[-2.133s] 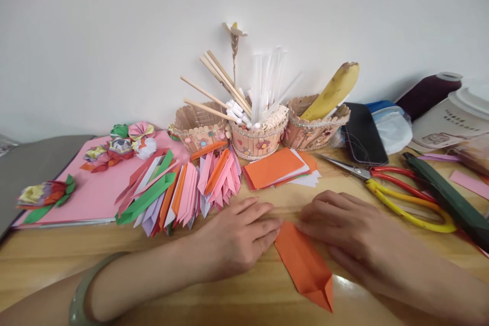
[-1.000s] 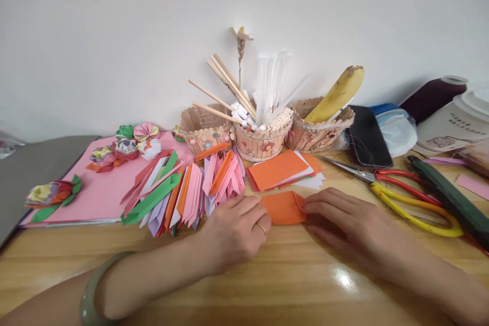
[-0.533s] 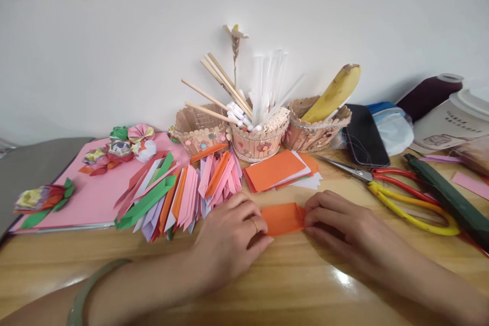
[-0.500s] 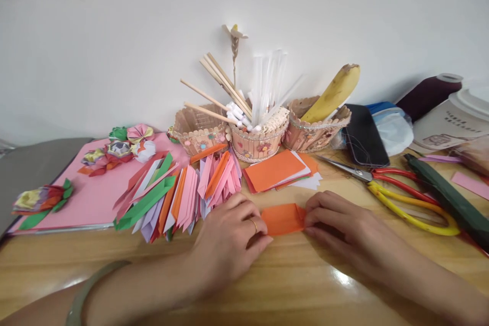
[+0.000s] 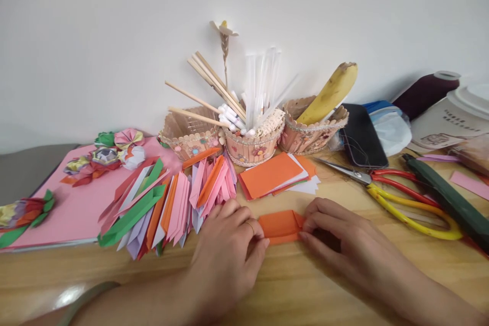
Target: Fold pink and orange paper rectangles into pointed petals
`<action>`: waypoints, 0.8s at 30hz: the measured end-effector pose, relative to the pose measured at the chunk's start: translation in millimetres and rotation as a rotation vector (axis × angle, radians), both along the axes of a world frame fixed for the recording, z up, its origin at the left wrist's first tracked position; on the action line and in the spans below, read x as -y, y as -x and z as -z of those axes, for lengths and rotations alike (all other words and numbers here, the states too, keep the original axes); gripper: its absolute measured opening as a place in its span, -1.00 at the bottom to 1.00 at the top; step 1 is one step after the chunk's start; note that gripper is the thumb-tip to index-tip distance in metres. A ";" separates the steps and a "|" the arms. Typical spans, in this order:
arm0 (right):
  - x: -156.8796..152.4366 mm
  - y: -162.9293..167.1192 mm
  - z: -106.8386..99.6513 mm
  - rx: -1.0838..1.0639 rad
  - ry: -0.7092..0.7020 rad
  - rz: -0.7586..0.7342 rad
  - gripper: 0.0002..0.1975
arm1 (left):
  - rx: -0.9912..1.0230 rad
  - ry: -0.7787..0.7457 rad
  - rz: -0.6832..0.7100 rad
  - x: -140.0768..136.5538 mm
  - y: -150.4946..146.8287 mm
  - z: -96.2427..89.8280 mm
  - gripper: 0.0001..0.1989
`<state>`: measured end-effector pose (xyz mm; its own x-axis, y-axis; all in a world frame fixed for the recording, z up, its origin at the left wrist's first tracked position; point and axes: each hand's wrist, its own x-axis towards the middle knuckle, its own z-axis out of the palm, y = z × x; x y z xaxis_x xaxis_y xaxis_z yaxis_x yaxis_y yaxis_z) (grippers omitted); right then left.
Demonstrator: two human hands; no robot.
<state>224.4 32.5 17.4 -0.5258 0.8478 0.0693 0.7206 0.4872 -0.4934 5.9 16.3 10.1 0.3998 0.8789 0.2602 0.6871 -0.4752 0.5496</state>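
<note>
A small orange paper (image 5: 279,226) with folded edges lies on the wooden table between my two hands. My left hand (image 5: 233,244), with a ring on one finger, pinches its left end between thumb and fingers. At the right end, the thumb and fingertips of my right hand (image 5: 336,232) close on a folded corner. Just beyond sits a stack of paper slips (image 5: 271,175), orange on top with white and other colours beneath. Left of my left hand, many folded paper strips (image 5: 153,209) in pink, green, orange and lilac stand packed in a row.
Wooden-stick baskets hold sticks and straws (image 5: 263,91) and a banana (image 5: 328,92). To the right lie scissors (image 5: 410,209), a dark green roll-like object (image 5: 449,198), a phone (image 5: 362,135) and a white cup (image 5: 453,119). Paper flowers (image 5: 105,157) rest on a pink sheet (image 5: 72,214) at left.
The camera view has shifted slightly. Along the orange paper's near side, a flap edge now shows more clearly. My right thumb has moved lower at the paper's right end.
</note>
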 end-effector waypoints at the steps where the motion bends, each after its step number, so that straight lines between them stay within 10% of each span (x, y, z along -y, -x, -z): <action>1: 0.4 0.1 1.6 0.004 -0.017 0.002 -0.82 | 0.005 -0.001 0.000 0.0 -0.6 0.3 -0.86; 24: -4.7 4.6 7.6 0.205 -0.366 -0.063 -0.62 | -0.077 -0.142 -0.012 -4.5 -5.3 6.1 -0.85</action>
<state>219.8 37.3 9.7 -0.6098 0.7527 0.2482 0.7492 0.6496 -0.1294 11.1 20.8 4.1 0.4133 0.8403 0.3508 0.7304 -0.5360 0.4233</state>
